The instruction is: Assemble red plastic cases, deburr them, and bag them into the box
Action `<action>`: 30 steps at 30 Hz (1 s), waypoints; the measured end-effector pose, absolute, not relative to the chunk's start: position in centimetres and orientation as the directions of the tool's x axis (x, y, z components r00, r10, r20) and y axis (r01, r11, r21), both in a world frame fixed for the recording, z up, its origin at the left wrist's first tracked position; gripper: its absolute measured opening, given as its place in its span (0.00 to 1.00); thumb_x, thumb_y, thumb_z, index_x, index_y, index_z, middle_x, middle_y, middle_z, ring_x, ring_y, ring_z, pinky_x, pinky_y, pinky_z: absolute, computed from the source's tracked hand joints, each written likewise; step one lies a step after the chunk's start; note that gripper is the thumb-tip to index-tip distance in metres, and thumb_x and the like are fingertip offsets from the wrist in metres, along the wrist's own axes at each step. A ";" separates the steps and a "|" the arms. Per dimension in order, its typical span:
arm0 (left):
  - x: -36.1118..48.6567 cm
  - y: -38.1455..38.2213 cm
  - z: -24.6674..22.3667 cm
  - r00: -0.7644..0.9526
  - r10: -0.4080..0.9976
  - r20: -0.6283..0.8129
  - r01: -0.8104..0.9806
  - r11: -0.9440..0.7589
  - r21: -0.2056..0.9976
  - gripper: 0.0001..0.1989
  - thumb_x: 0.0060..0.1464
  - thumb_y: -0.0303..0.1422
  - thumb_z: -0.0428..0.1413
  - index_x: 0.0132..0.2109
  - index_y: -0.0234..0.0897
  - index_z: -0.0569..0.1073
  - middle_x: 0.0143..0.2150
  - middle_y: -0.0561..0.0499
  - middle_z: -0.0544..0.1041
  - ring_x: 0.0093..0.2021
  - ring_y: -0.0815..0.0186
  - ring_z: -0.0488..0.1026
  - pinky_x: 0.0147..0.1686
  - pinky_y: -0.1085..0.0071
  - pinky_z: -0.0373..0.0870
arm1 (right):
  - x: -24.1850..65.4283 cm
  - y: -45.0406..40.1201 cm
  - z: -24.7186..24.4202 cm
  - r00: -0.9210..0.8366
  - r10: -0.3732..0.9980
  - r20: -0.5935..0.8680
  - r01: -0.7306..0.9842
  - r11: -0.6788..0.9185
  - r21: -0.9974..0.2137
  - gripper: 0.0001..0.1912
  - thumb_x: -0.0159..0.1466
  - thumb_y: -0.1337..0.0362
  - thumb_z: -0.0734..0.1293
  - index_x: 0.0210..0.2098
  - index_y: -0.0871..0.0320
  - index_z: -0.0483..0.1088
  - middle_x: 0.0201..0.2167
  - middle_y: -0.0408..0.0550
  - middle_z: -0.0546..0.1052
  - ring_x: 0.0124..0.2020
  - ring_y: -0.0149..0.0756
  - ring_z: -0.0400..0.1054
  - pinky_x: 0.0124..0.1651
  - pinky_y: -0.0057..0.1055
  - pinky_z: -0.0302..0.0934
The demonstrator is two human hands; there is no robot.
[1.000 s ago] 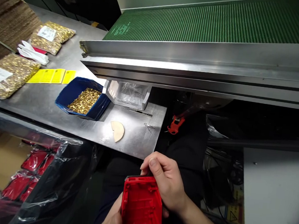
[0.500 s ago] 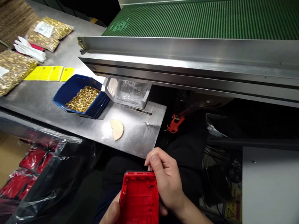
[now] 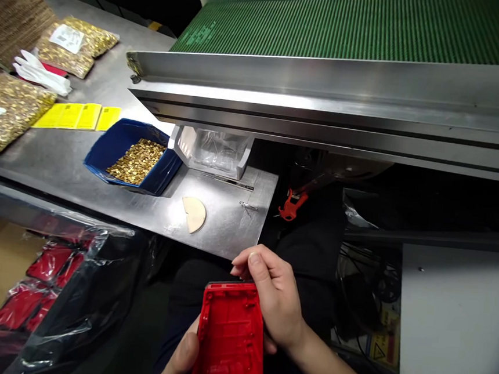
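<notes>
A red plastic housing (image 3: pixel 231 337), hollow side up with ribs and small openings inside, is held over my lap at the bottom centre. My left hand (image 3: pixel 183 353) grips its left edge, thumb on the side wall and the other fingers hidden beneath. At the upper right corner is my right hand (image 3: pixel 277 291), its thumb pressed against the curled index finger just beyond the housing's top edge. Whatever that pinch may hold is too small or hidden to see. One lower fingertip of this hand shows by the housing's right side.
A blue bin (image 3: pixel 99 153) of small brass parts and a grey bin (image 3: pixel 243 163) with clear plastic stand on the metal bench (image 3: pixel 223 234). Nearby lies a cream disc piece (image 3: pixel 194 216). A green conveyor (image 3: pixel 333 28) runs behind; bagged red parts (image 3: pixel 16 306) are in a box lower left.
My right fingertips have shifted left along the housing's top edge. The housing has moved slightly left and up in view, and the camera view has shifted a little.
</notes>
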State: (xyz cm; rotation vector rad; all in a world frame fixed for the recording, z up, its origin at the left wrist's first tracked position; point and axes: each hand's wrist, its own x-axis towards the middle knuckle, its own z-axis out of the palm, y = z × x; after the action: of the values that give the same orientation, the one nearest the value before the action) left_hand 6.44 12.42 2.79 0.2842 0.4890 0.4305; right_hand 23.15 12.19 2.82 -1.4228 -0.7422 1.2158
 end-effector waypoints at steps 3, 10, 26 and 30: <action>6.3 12.5 2.7 0.801 0.469 -0.372 -0.315 0.859 0.405 0.35 0.59 0.57 0.58 0.61 0.33 0.77 0.49 0.36 0.84 0.49 0.48 0.82 0.49 0.60 0.76 | 23.0 12.1 2.7 0.244 0.922 -0.302 -0.189 -0.260 -0.947 0.19 0.76 0.54 0.60 0.38 0.56 0.76 0.32 0.45 0.78 0.34 0.35 0.73 0.39 0.29 0.66; 6.5 12.8 2.9 0.797 0.465 -0.386 -0.277 0.849 0.450 0.34 0.58 0.59 0.57 0.57 0.35 0.79 0.51 0.37 0.84 0.51 0.46 0.80 0.52 0.56 0.74 | 23.2 12.1 2.5 0.327 0.909 -0.259 -0.106 -0.237 -0.966 0.16 0.75 0.56 0.61 0.37 0.56 0.75 0.33 0.45 0.77 0.37 0.36 0.74 0.42 0.31 0.66; 6.6 12.8 2.9 0.766 0.454 -0.455 -0.274 0.871 0.408 0.35 0.55 0.59 0.60 0.60 0.38 0.78 0.44 0.40 0.86 0.49 0.43 0.81 0.48 0.54 0.76 | 23.1 12.1 2.3 0.306 0.912 -0.275 -0.158 -0.236 -0.959 0.17 0.75 0.55 0.61 0.36 0.56 0.76 0.29 0.43 0.76 0.31 0.32 0.71 0.36 0.28 0.65; 6.6 12.9 2.8 0.775 0.445 -0.450 -0.269 0.875 0.402 0.37 0.56 0.59 0.60 0.61 0.37 0.77 0.46 0.39 0.86 0.48 0.46 0.82 0.48 0.57 0.76 | 23.0 12.2 2.1 0.391 0.886 -0.248 -0.087 -0.233 -0.969 0.18 0.76 0.57 0.61 0.32 0.56 0.71 0.28 0.41 0.73 0.31 0.31 0.68 0.36 0.28 0.62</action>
State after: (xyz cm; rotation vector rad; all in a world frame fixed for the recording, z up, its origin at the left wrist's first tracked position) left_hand 6.60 12.90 2.85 0.3271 0.5641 0.3938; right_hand 23.00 12.22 2.14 -1.5249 -0.7440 1.0836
